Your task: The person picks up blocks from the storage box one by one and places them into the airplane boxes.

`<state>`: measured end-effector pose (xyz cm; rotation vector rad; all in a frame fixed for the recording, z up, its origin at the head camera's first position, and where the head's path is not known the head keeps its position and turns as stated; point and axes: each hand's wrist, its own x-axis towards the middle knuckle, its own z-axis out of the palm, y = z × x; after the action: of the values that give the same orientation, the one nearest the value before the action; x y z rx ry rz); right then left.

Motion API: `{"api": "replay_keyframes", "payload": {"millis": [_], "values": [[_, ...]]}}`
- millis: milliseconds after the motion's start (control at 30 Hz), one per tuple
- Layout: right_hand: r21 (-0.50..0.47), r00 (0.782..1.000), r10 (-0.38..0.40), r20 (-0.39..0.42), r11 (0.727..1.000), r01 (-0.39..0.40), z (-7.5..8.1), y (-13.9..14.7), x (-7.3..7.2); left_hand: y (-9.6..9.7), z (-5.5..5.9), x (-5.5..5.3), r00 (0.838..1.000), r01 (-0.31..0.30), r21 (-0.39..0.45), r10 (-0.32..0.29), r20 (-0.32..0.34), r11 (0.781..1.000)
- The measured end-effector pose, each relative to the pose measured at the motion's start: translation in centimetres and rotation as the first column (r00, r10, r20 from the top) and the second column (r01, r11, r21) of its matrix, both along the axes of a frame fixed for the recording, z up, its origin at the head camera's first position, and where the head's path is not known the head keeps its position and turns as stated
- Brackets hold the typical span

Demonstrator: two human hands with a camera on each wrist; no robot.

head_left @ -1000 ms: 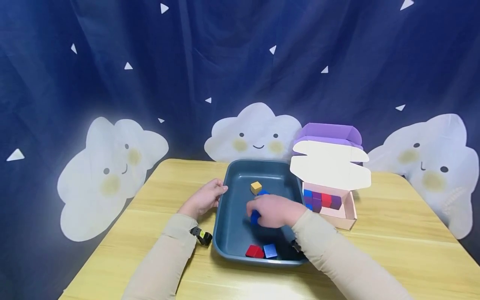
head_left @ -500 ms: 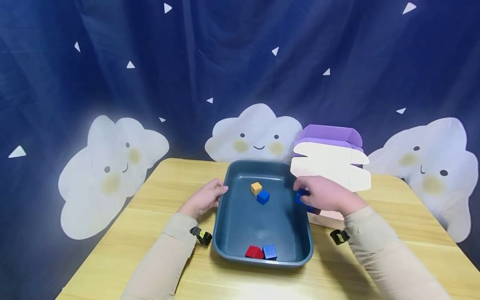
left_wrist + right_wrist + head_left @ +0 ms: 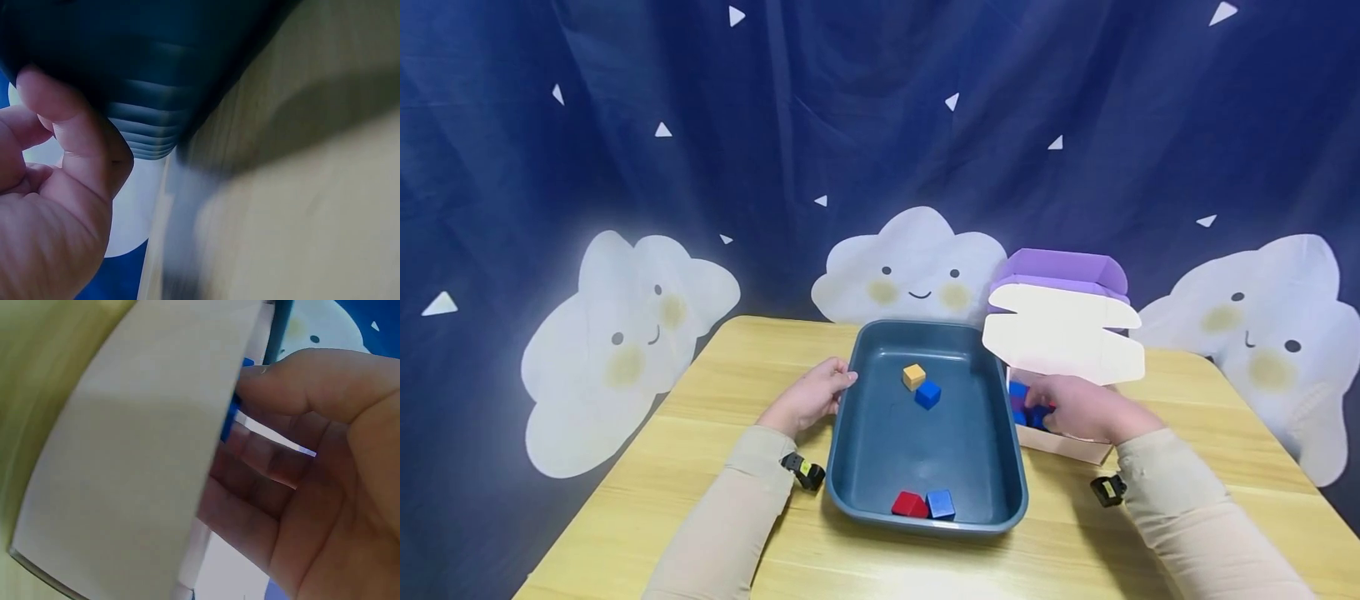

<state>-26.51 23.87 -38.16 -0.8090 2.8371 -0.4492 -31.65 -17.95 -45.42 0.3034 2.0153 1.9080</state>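
A deep dark blue-grey tray (image 3: 1017, 467) stands on the table, and my left hand (image 3: 808, 396) holds its left rim. In the left wrist view the curled fingers (image 3: 81, 125) lie against the tray's ribbed outer side. Inside the tray are an orange cube (image 3: 913, 377), a blue cube (image 3: 928, 394), red blocks (image 3: 910, 504) and a lighter blue cube (image 3: 940, 503). My right hand (image 3: 1078, 407) reaches into a pink cardboard box (image 3: 1067, 447), pinching another blue cube (image 3: 1039, 416). The right wrist view shows that cube mostly hidden behind the box wall (image 3: 119, 450).
The box's white lid flap (image 3: 1060, 329) stands raised behind it, with a purple cardboard part (image 3: 1063, 265) further back. Other blocks, including a blue one (image 3: 1018, 390), lie in the box's left part. A dark blue curtain (image 3: 880, 125) with clouds hangs behind the table (image 3: 1187, 433).
My right hand has carried a blue cube from the middle of the tray rightward over the rim and down into the box. My left hand has stayed at the tray's rim.
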Motion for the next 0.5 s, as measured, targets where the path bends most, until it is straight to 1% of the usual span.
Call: {"api": "replay_keyframes", "payload": {"millis": [133, 200, 267, 333, 400, 500], "values": [[0.006, 1.000, 0.008, -0.018, 1.000, -0.008, -0.7, 0.0, 0.0, 0.1, -0.2, 0.1, 1.000, 0.004, -0.002, -0.004, -0.005, 1.000], [0.002, 0.999, 0.017, -0.029, 1.000, -0.017, -0.8, 0.0, 0.0, 0.1, -0.2, 0.1, 1.000, 0.003, -0.001, -0.003, -0.008, 1.000], [-0.011, 1.000, 0.020, -0.021, 1.000, -0.020, -0.7, 0.0, 0.0, 0.2, -0.1, 0.0, 1.000, 0.005, 0.004, -0.005, -0.009, 1.000], [-0.023, 1.000, 0.021, -0.013, 1.000, -0.021, -0.4, -0.1, 0.0, 0.1, -0.1, -0.1, 1.000, 0.008, 0.008, -0.008, -0.008, 1.000], [-0.027, 1.000, -0.002, -0.008, 1.000, 0.001, 0.2, -0.4, 0.1, 0.1, -0.1, -0.1, 1.000, 0.009, 0.010, -0.009, -0.006, 1.000], [-0.037, 0.998, -0.010, -0.057, 0.999, 0.008, 1.2, -1.4, -0.1, 0.0, -0.2, -0.2, 1.000, 0.004, 0.008, -0.004, 0.002, 1.000]]}}
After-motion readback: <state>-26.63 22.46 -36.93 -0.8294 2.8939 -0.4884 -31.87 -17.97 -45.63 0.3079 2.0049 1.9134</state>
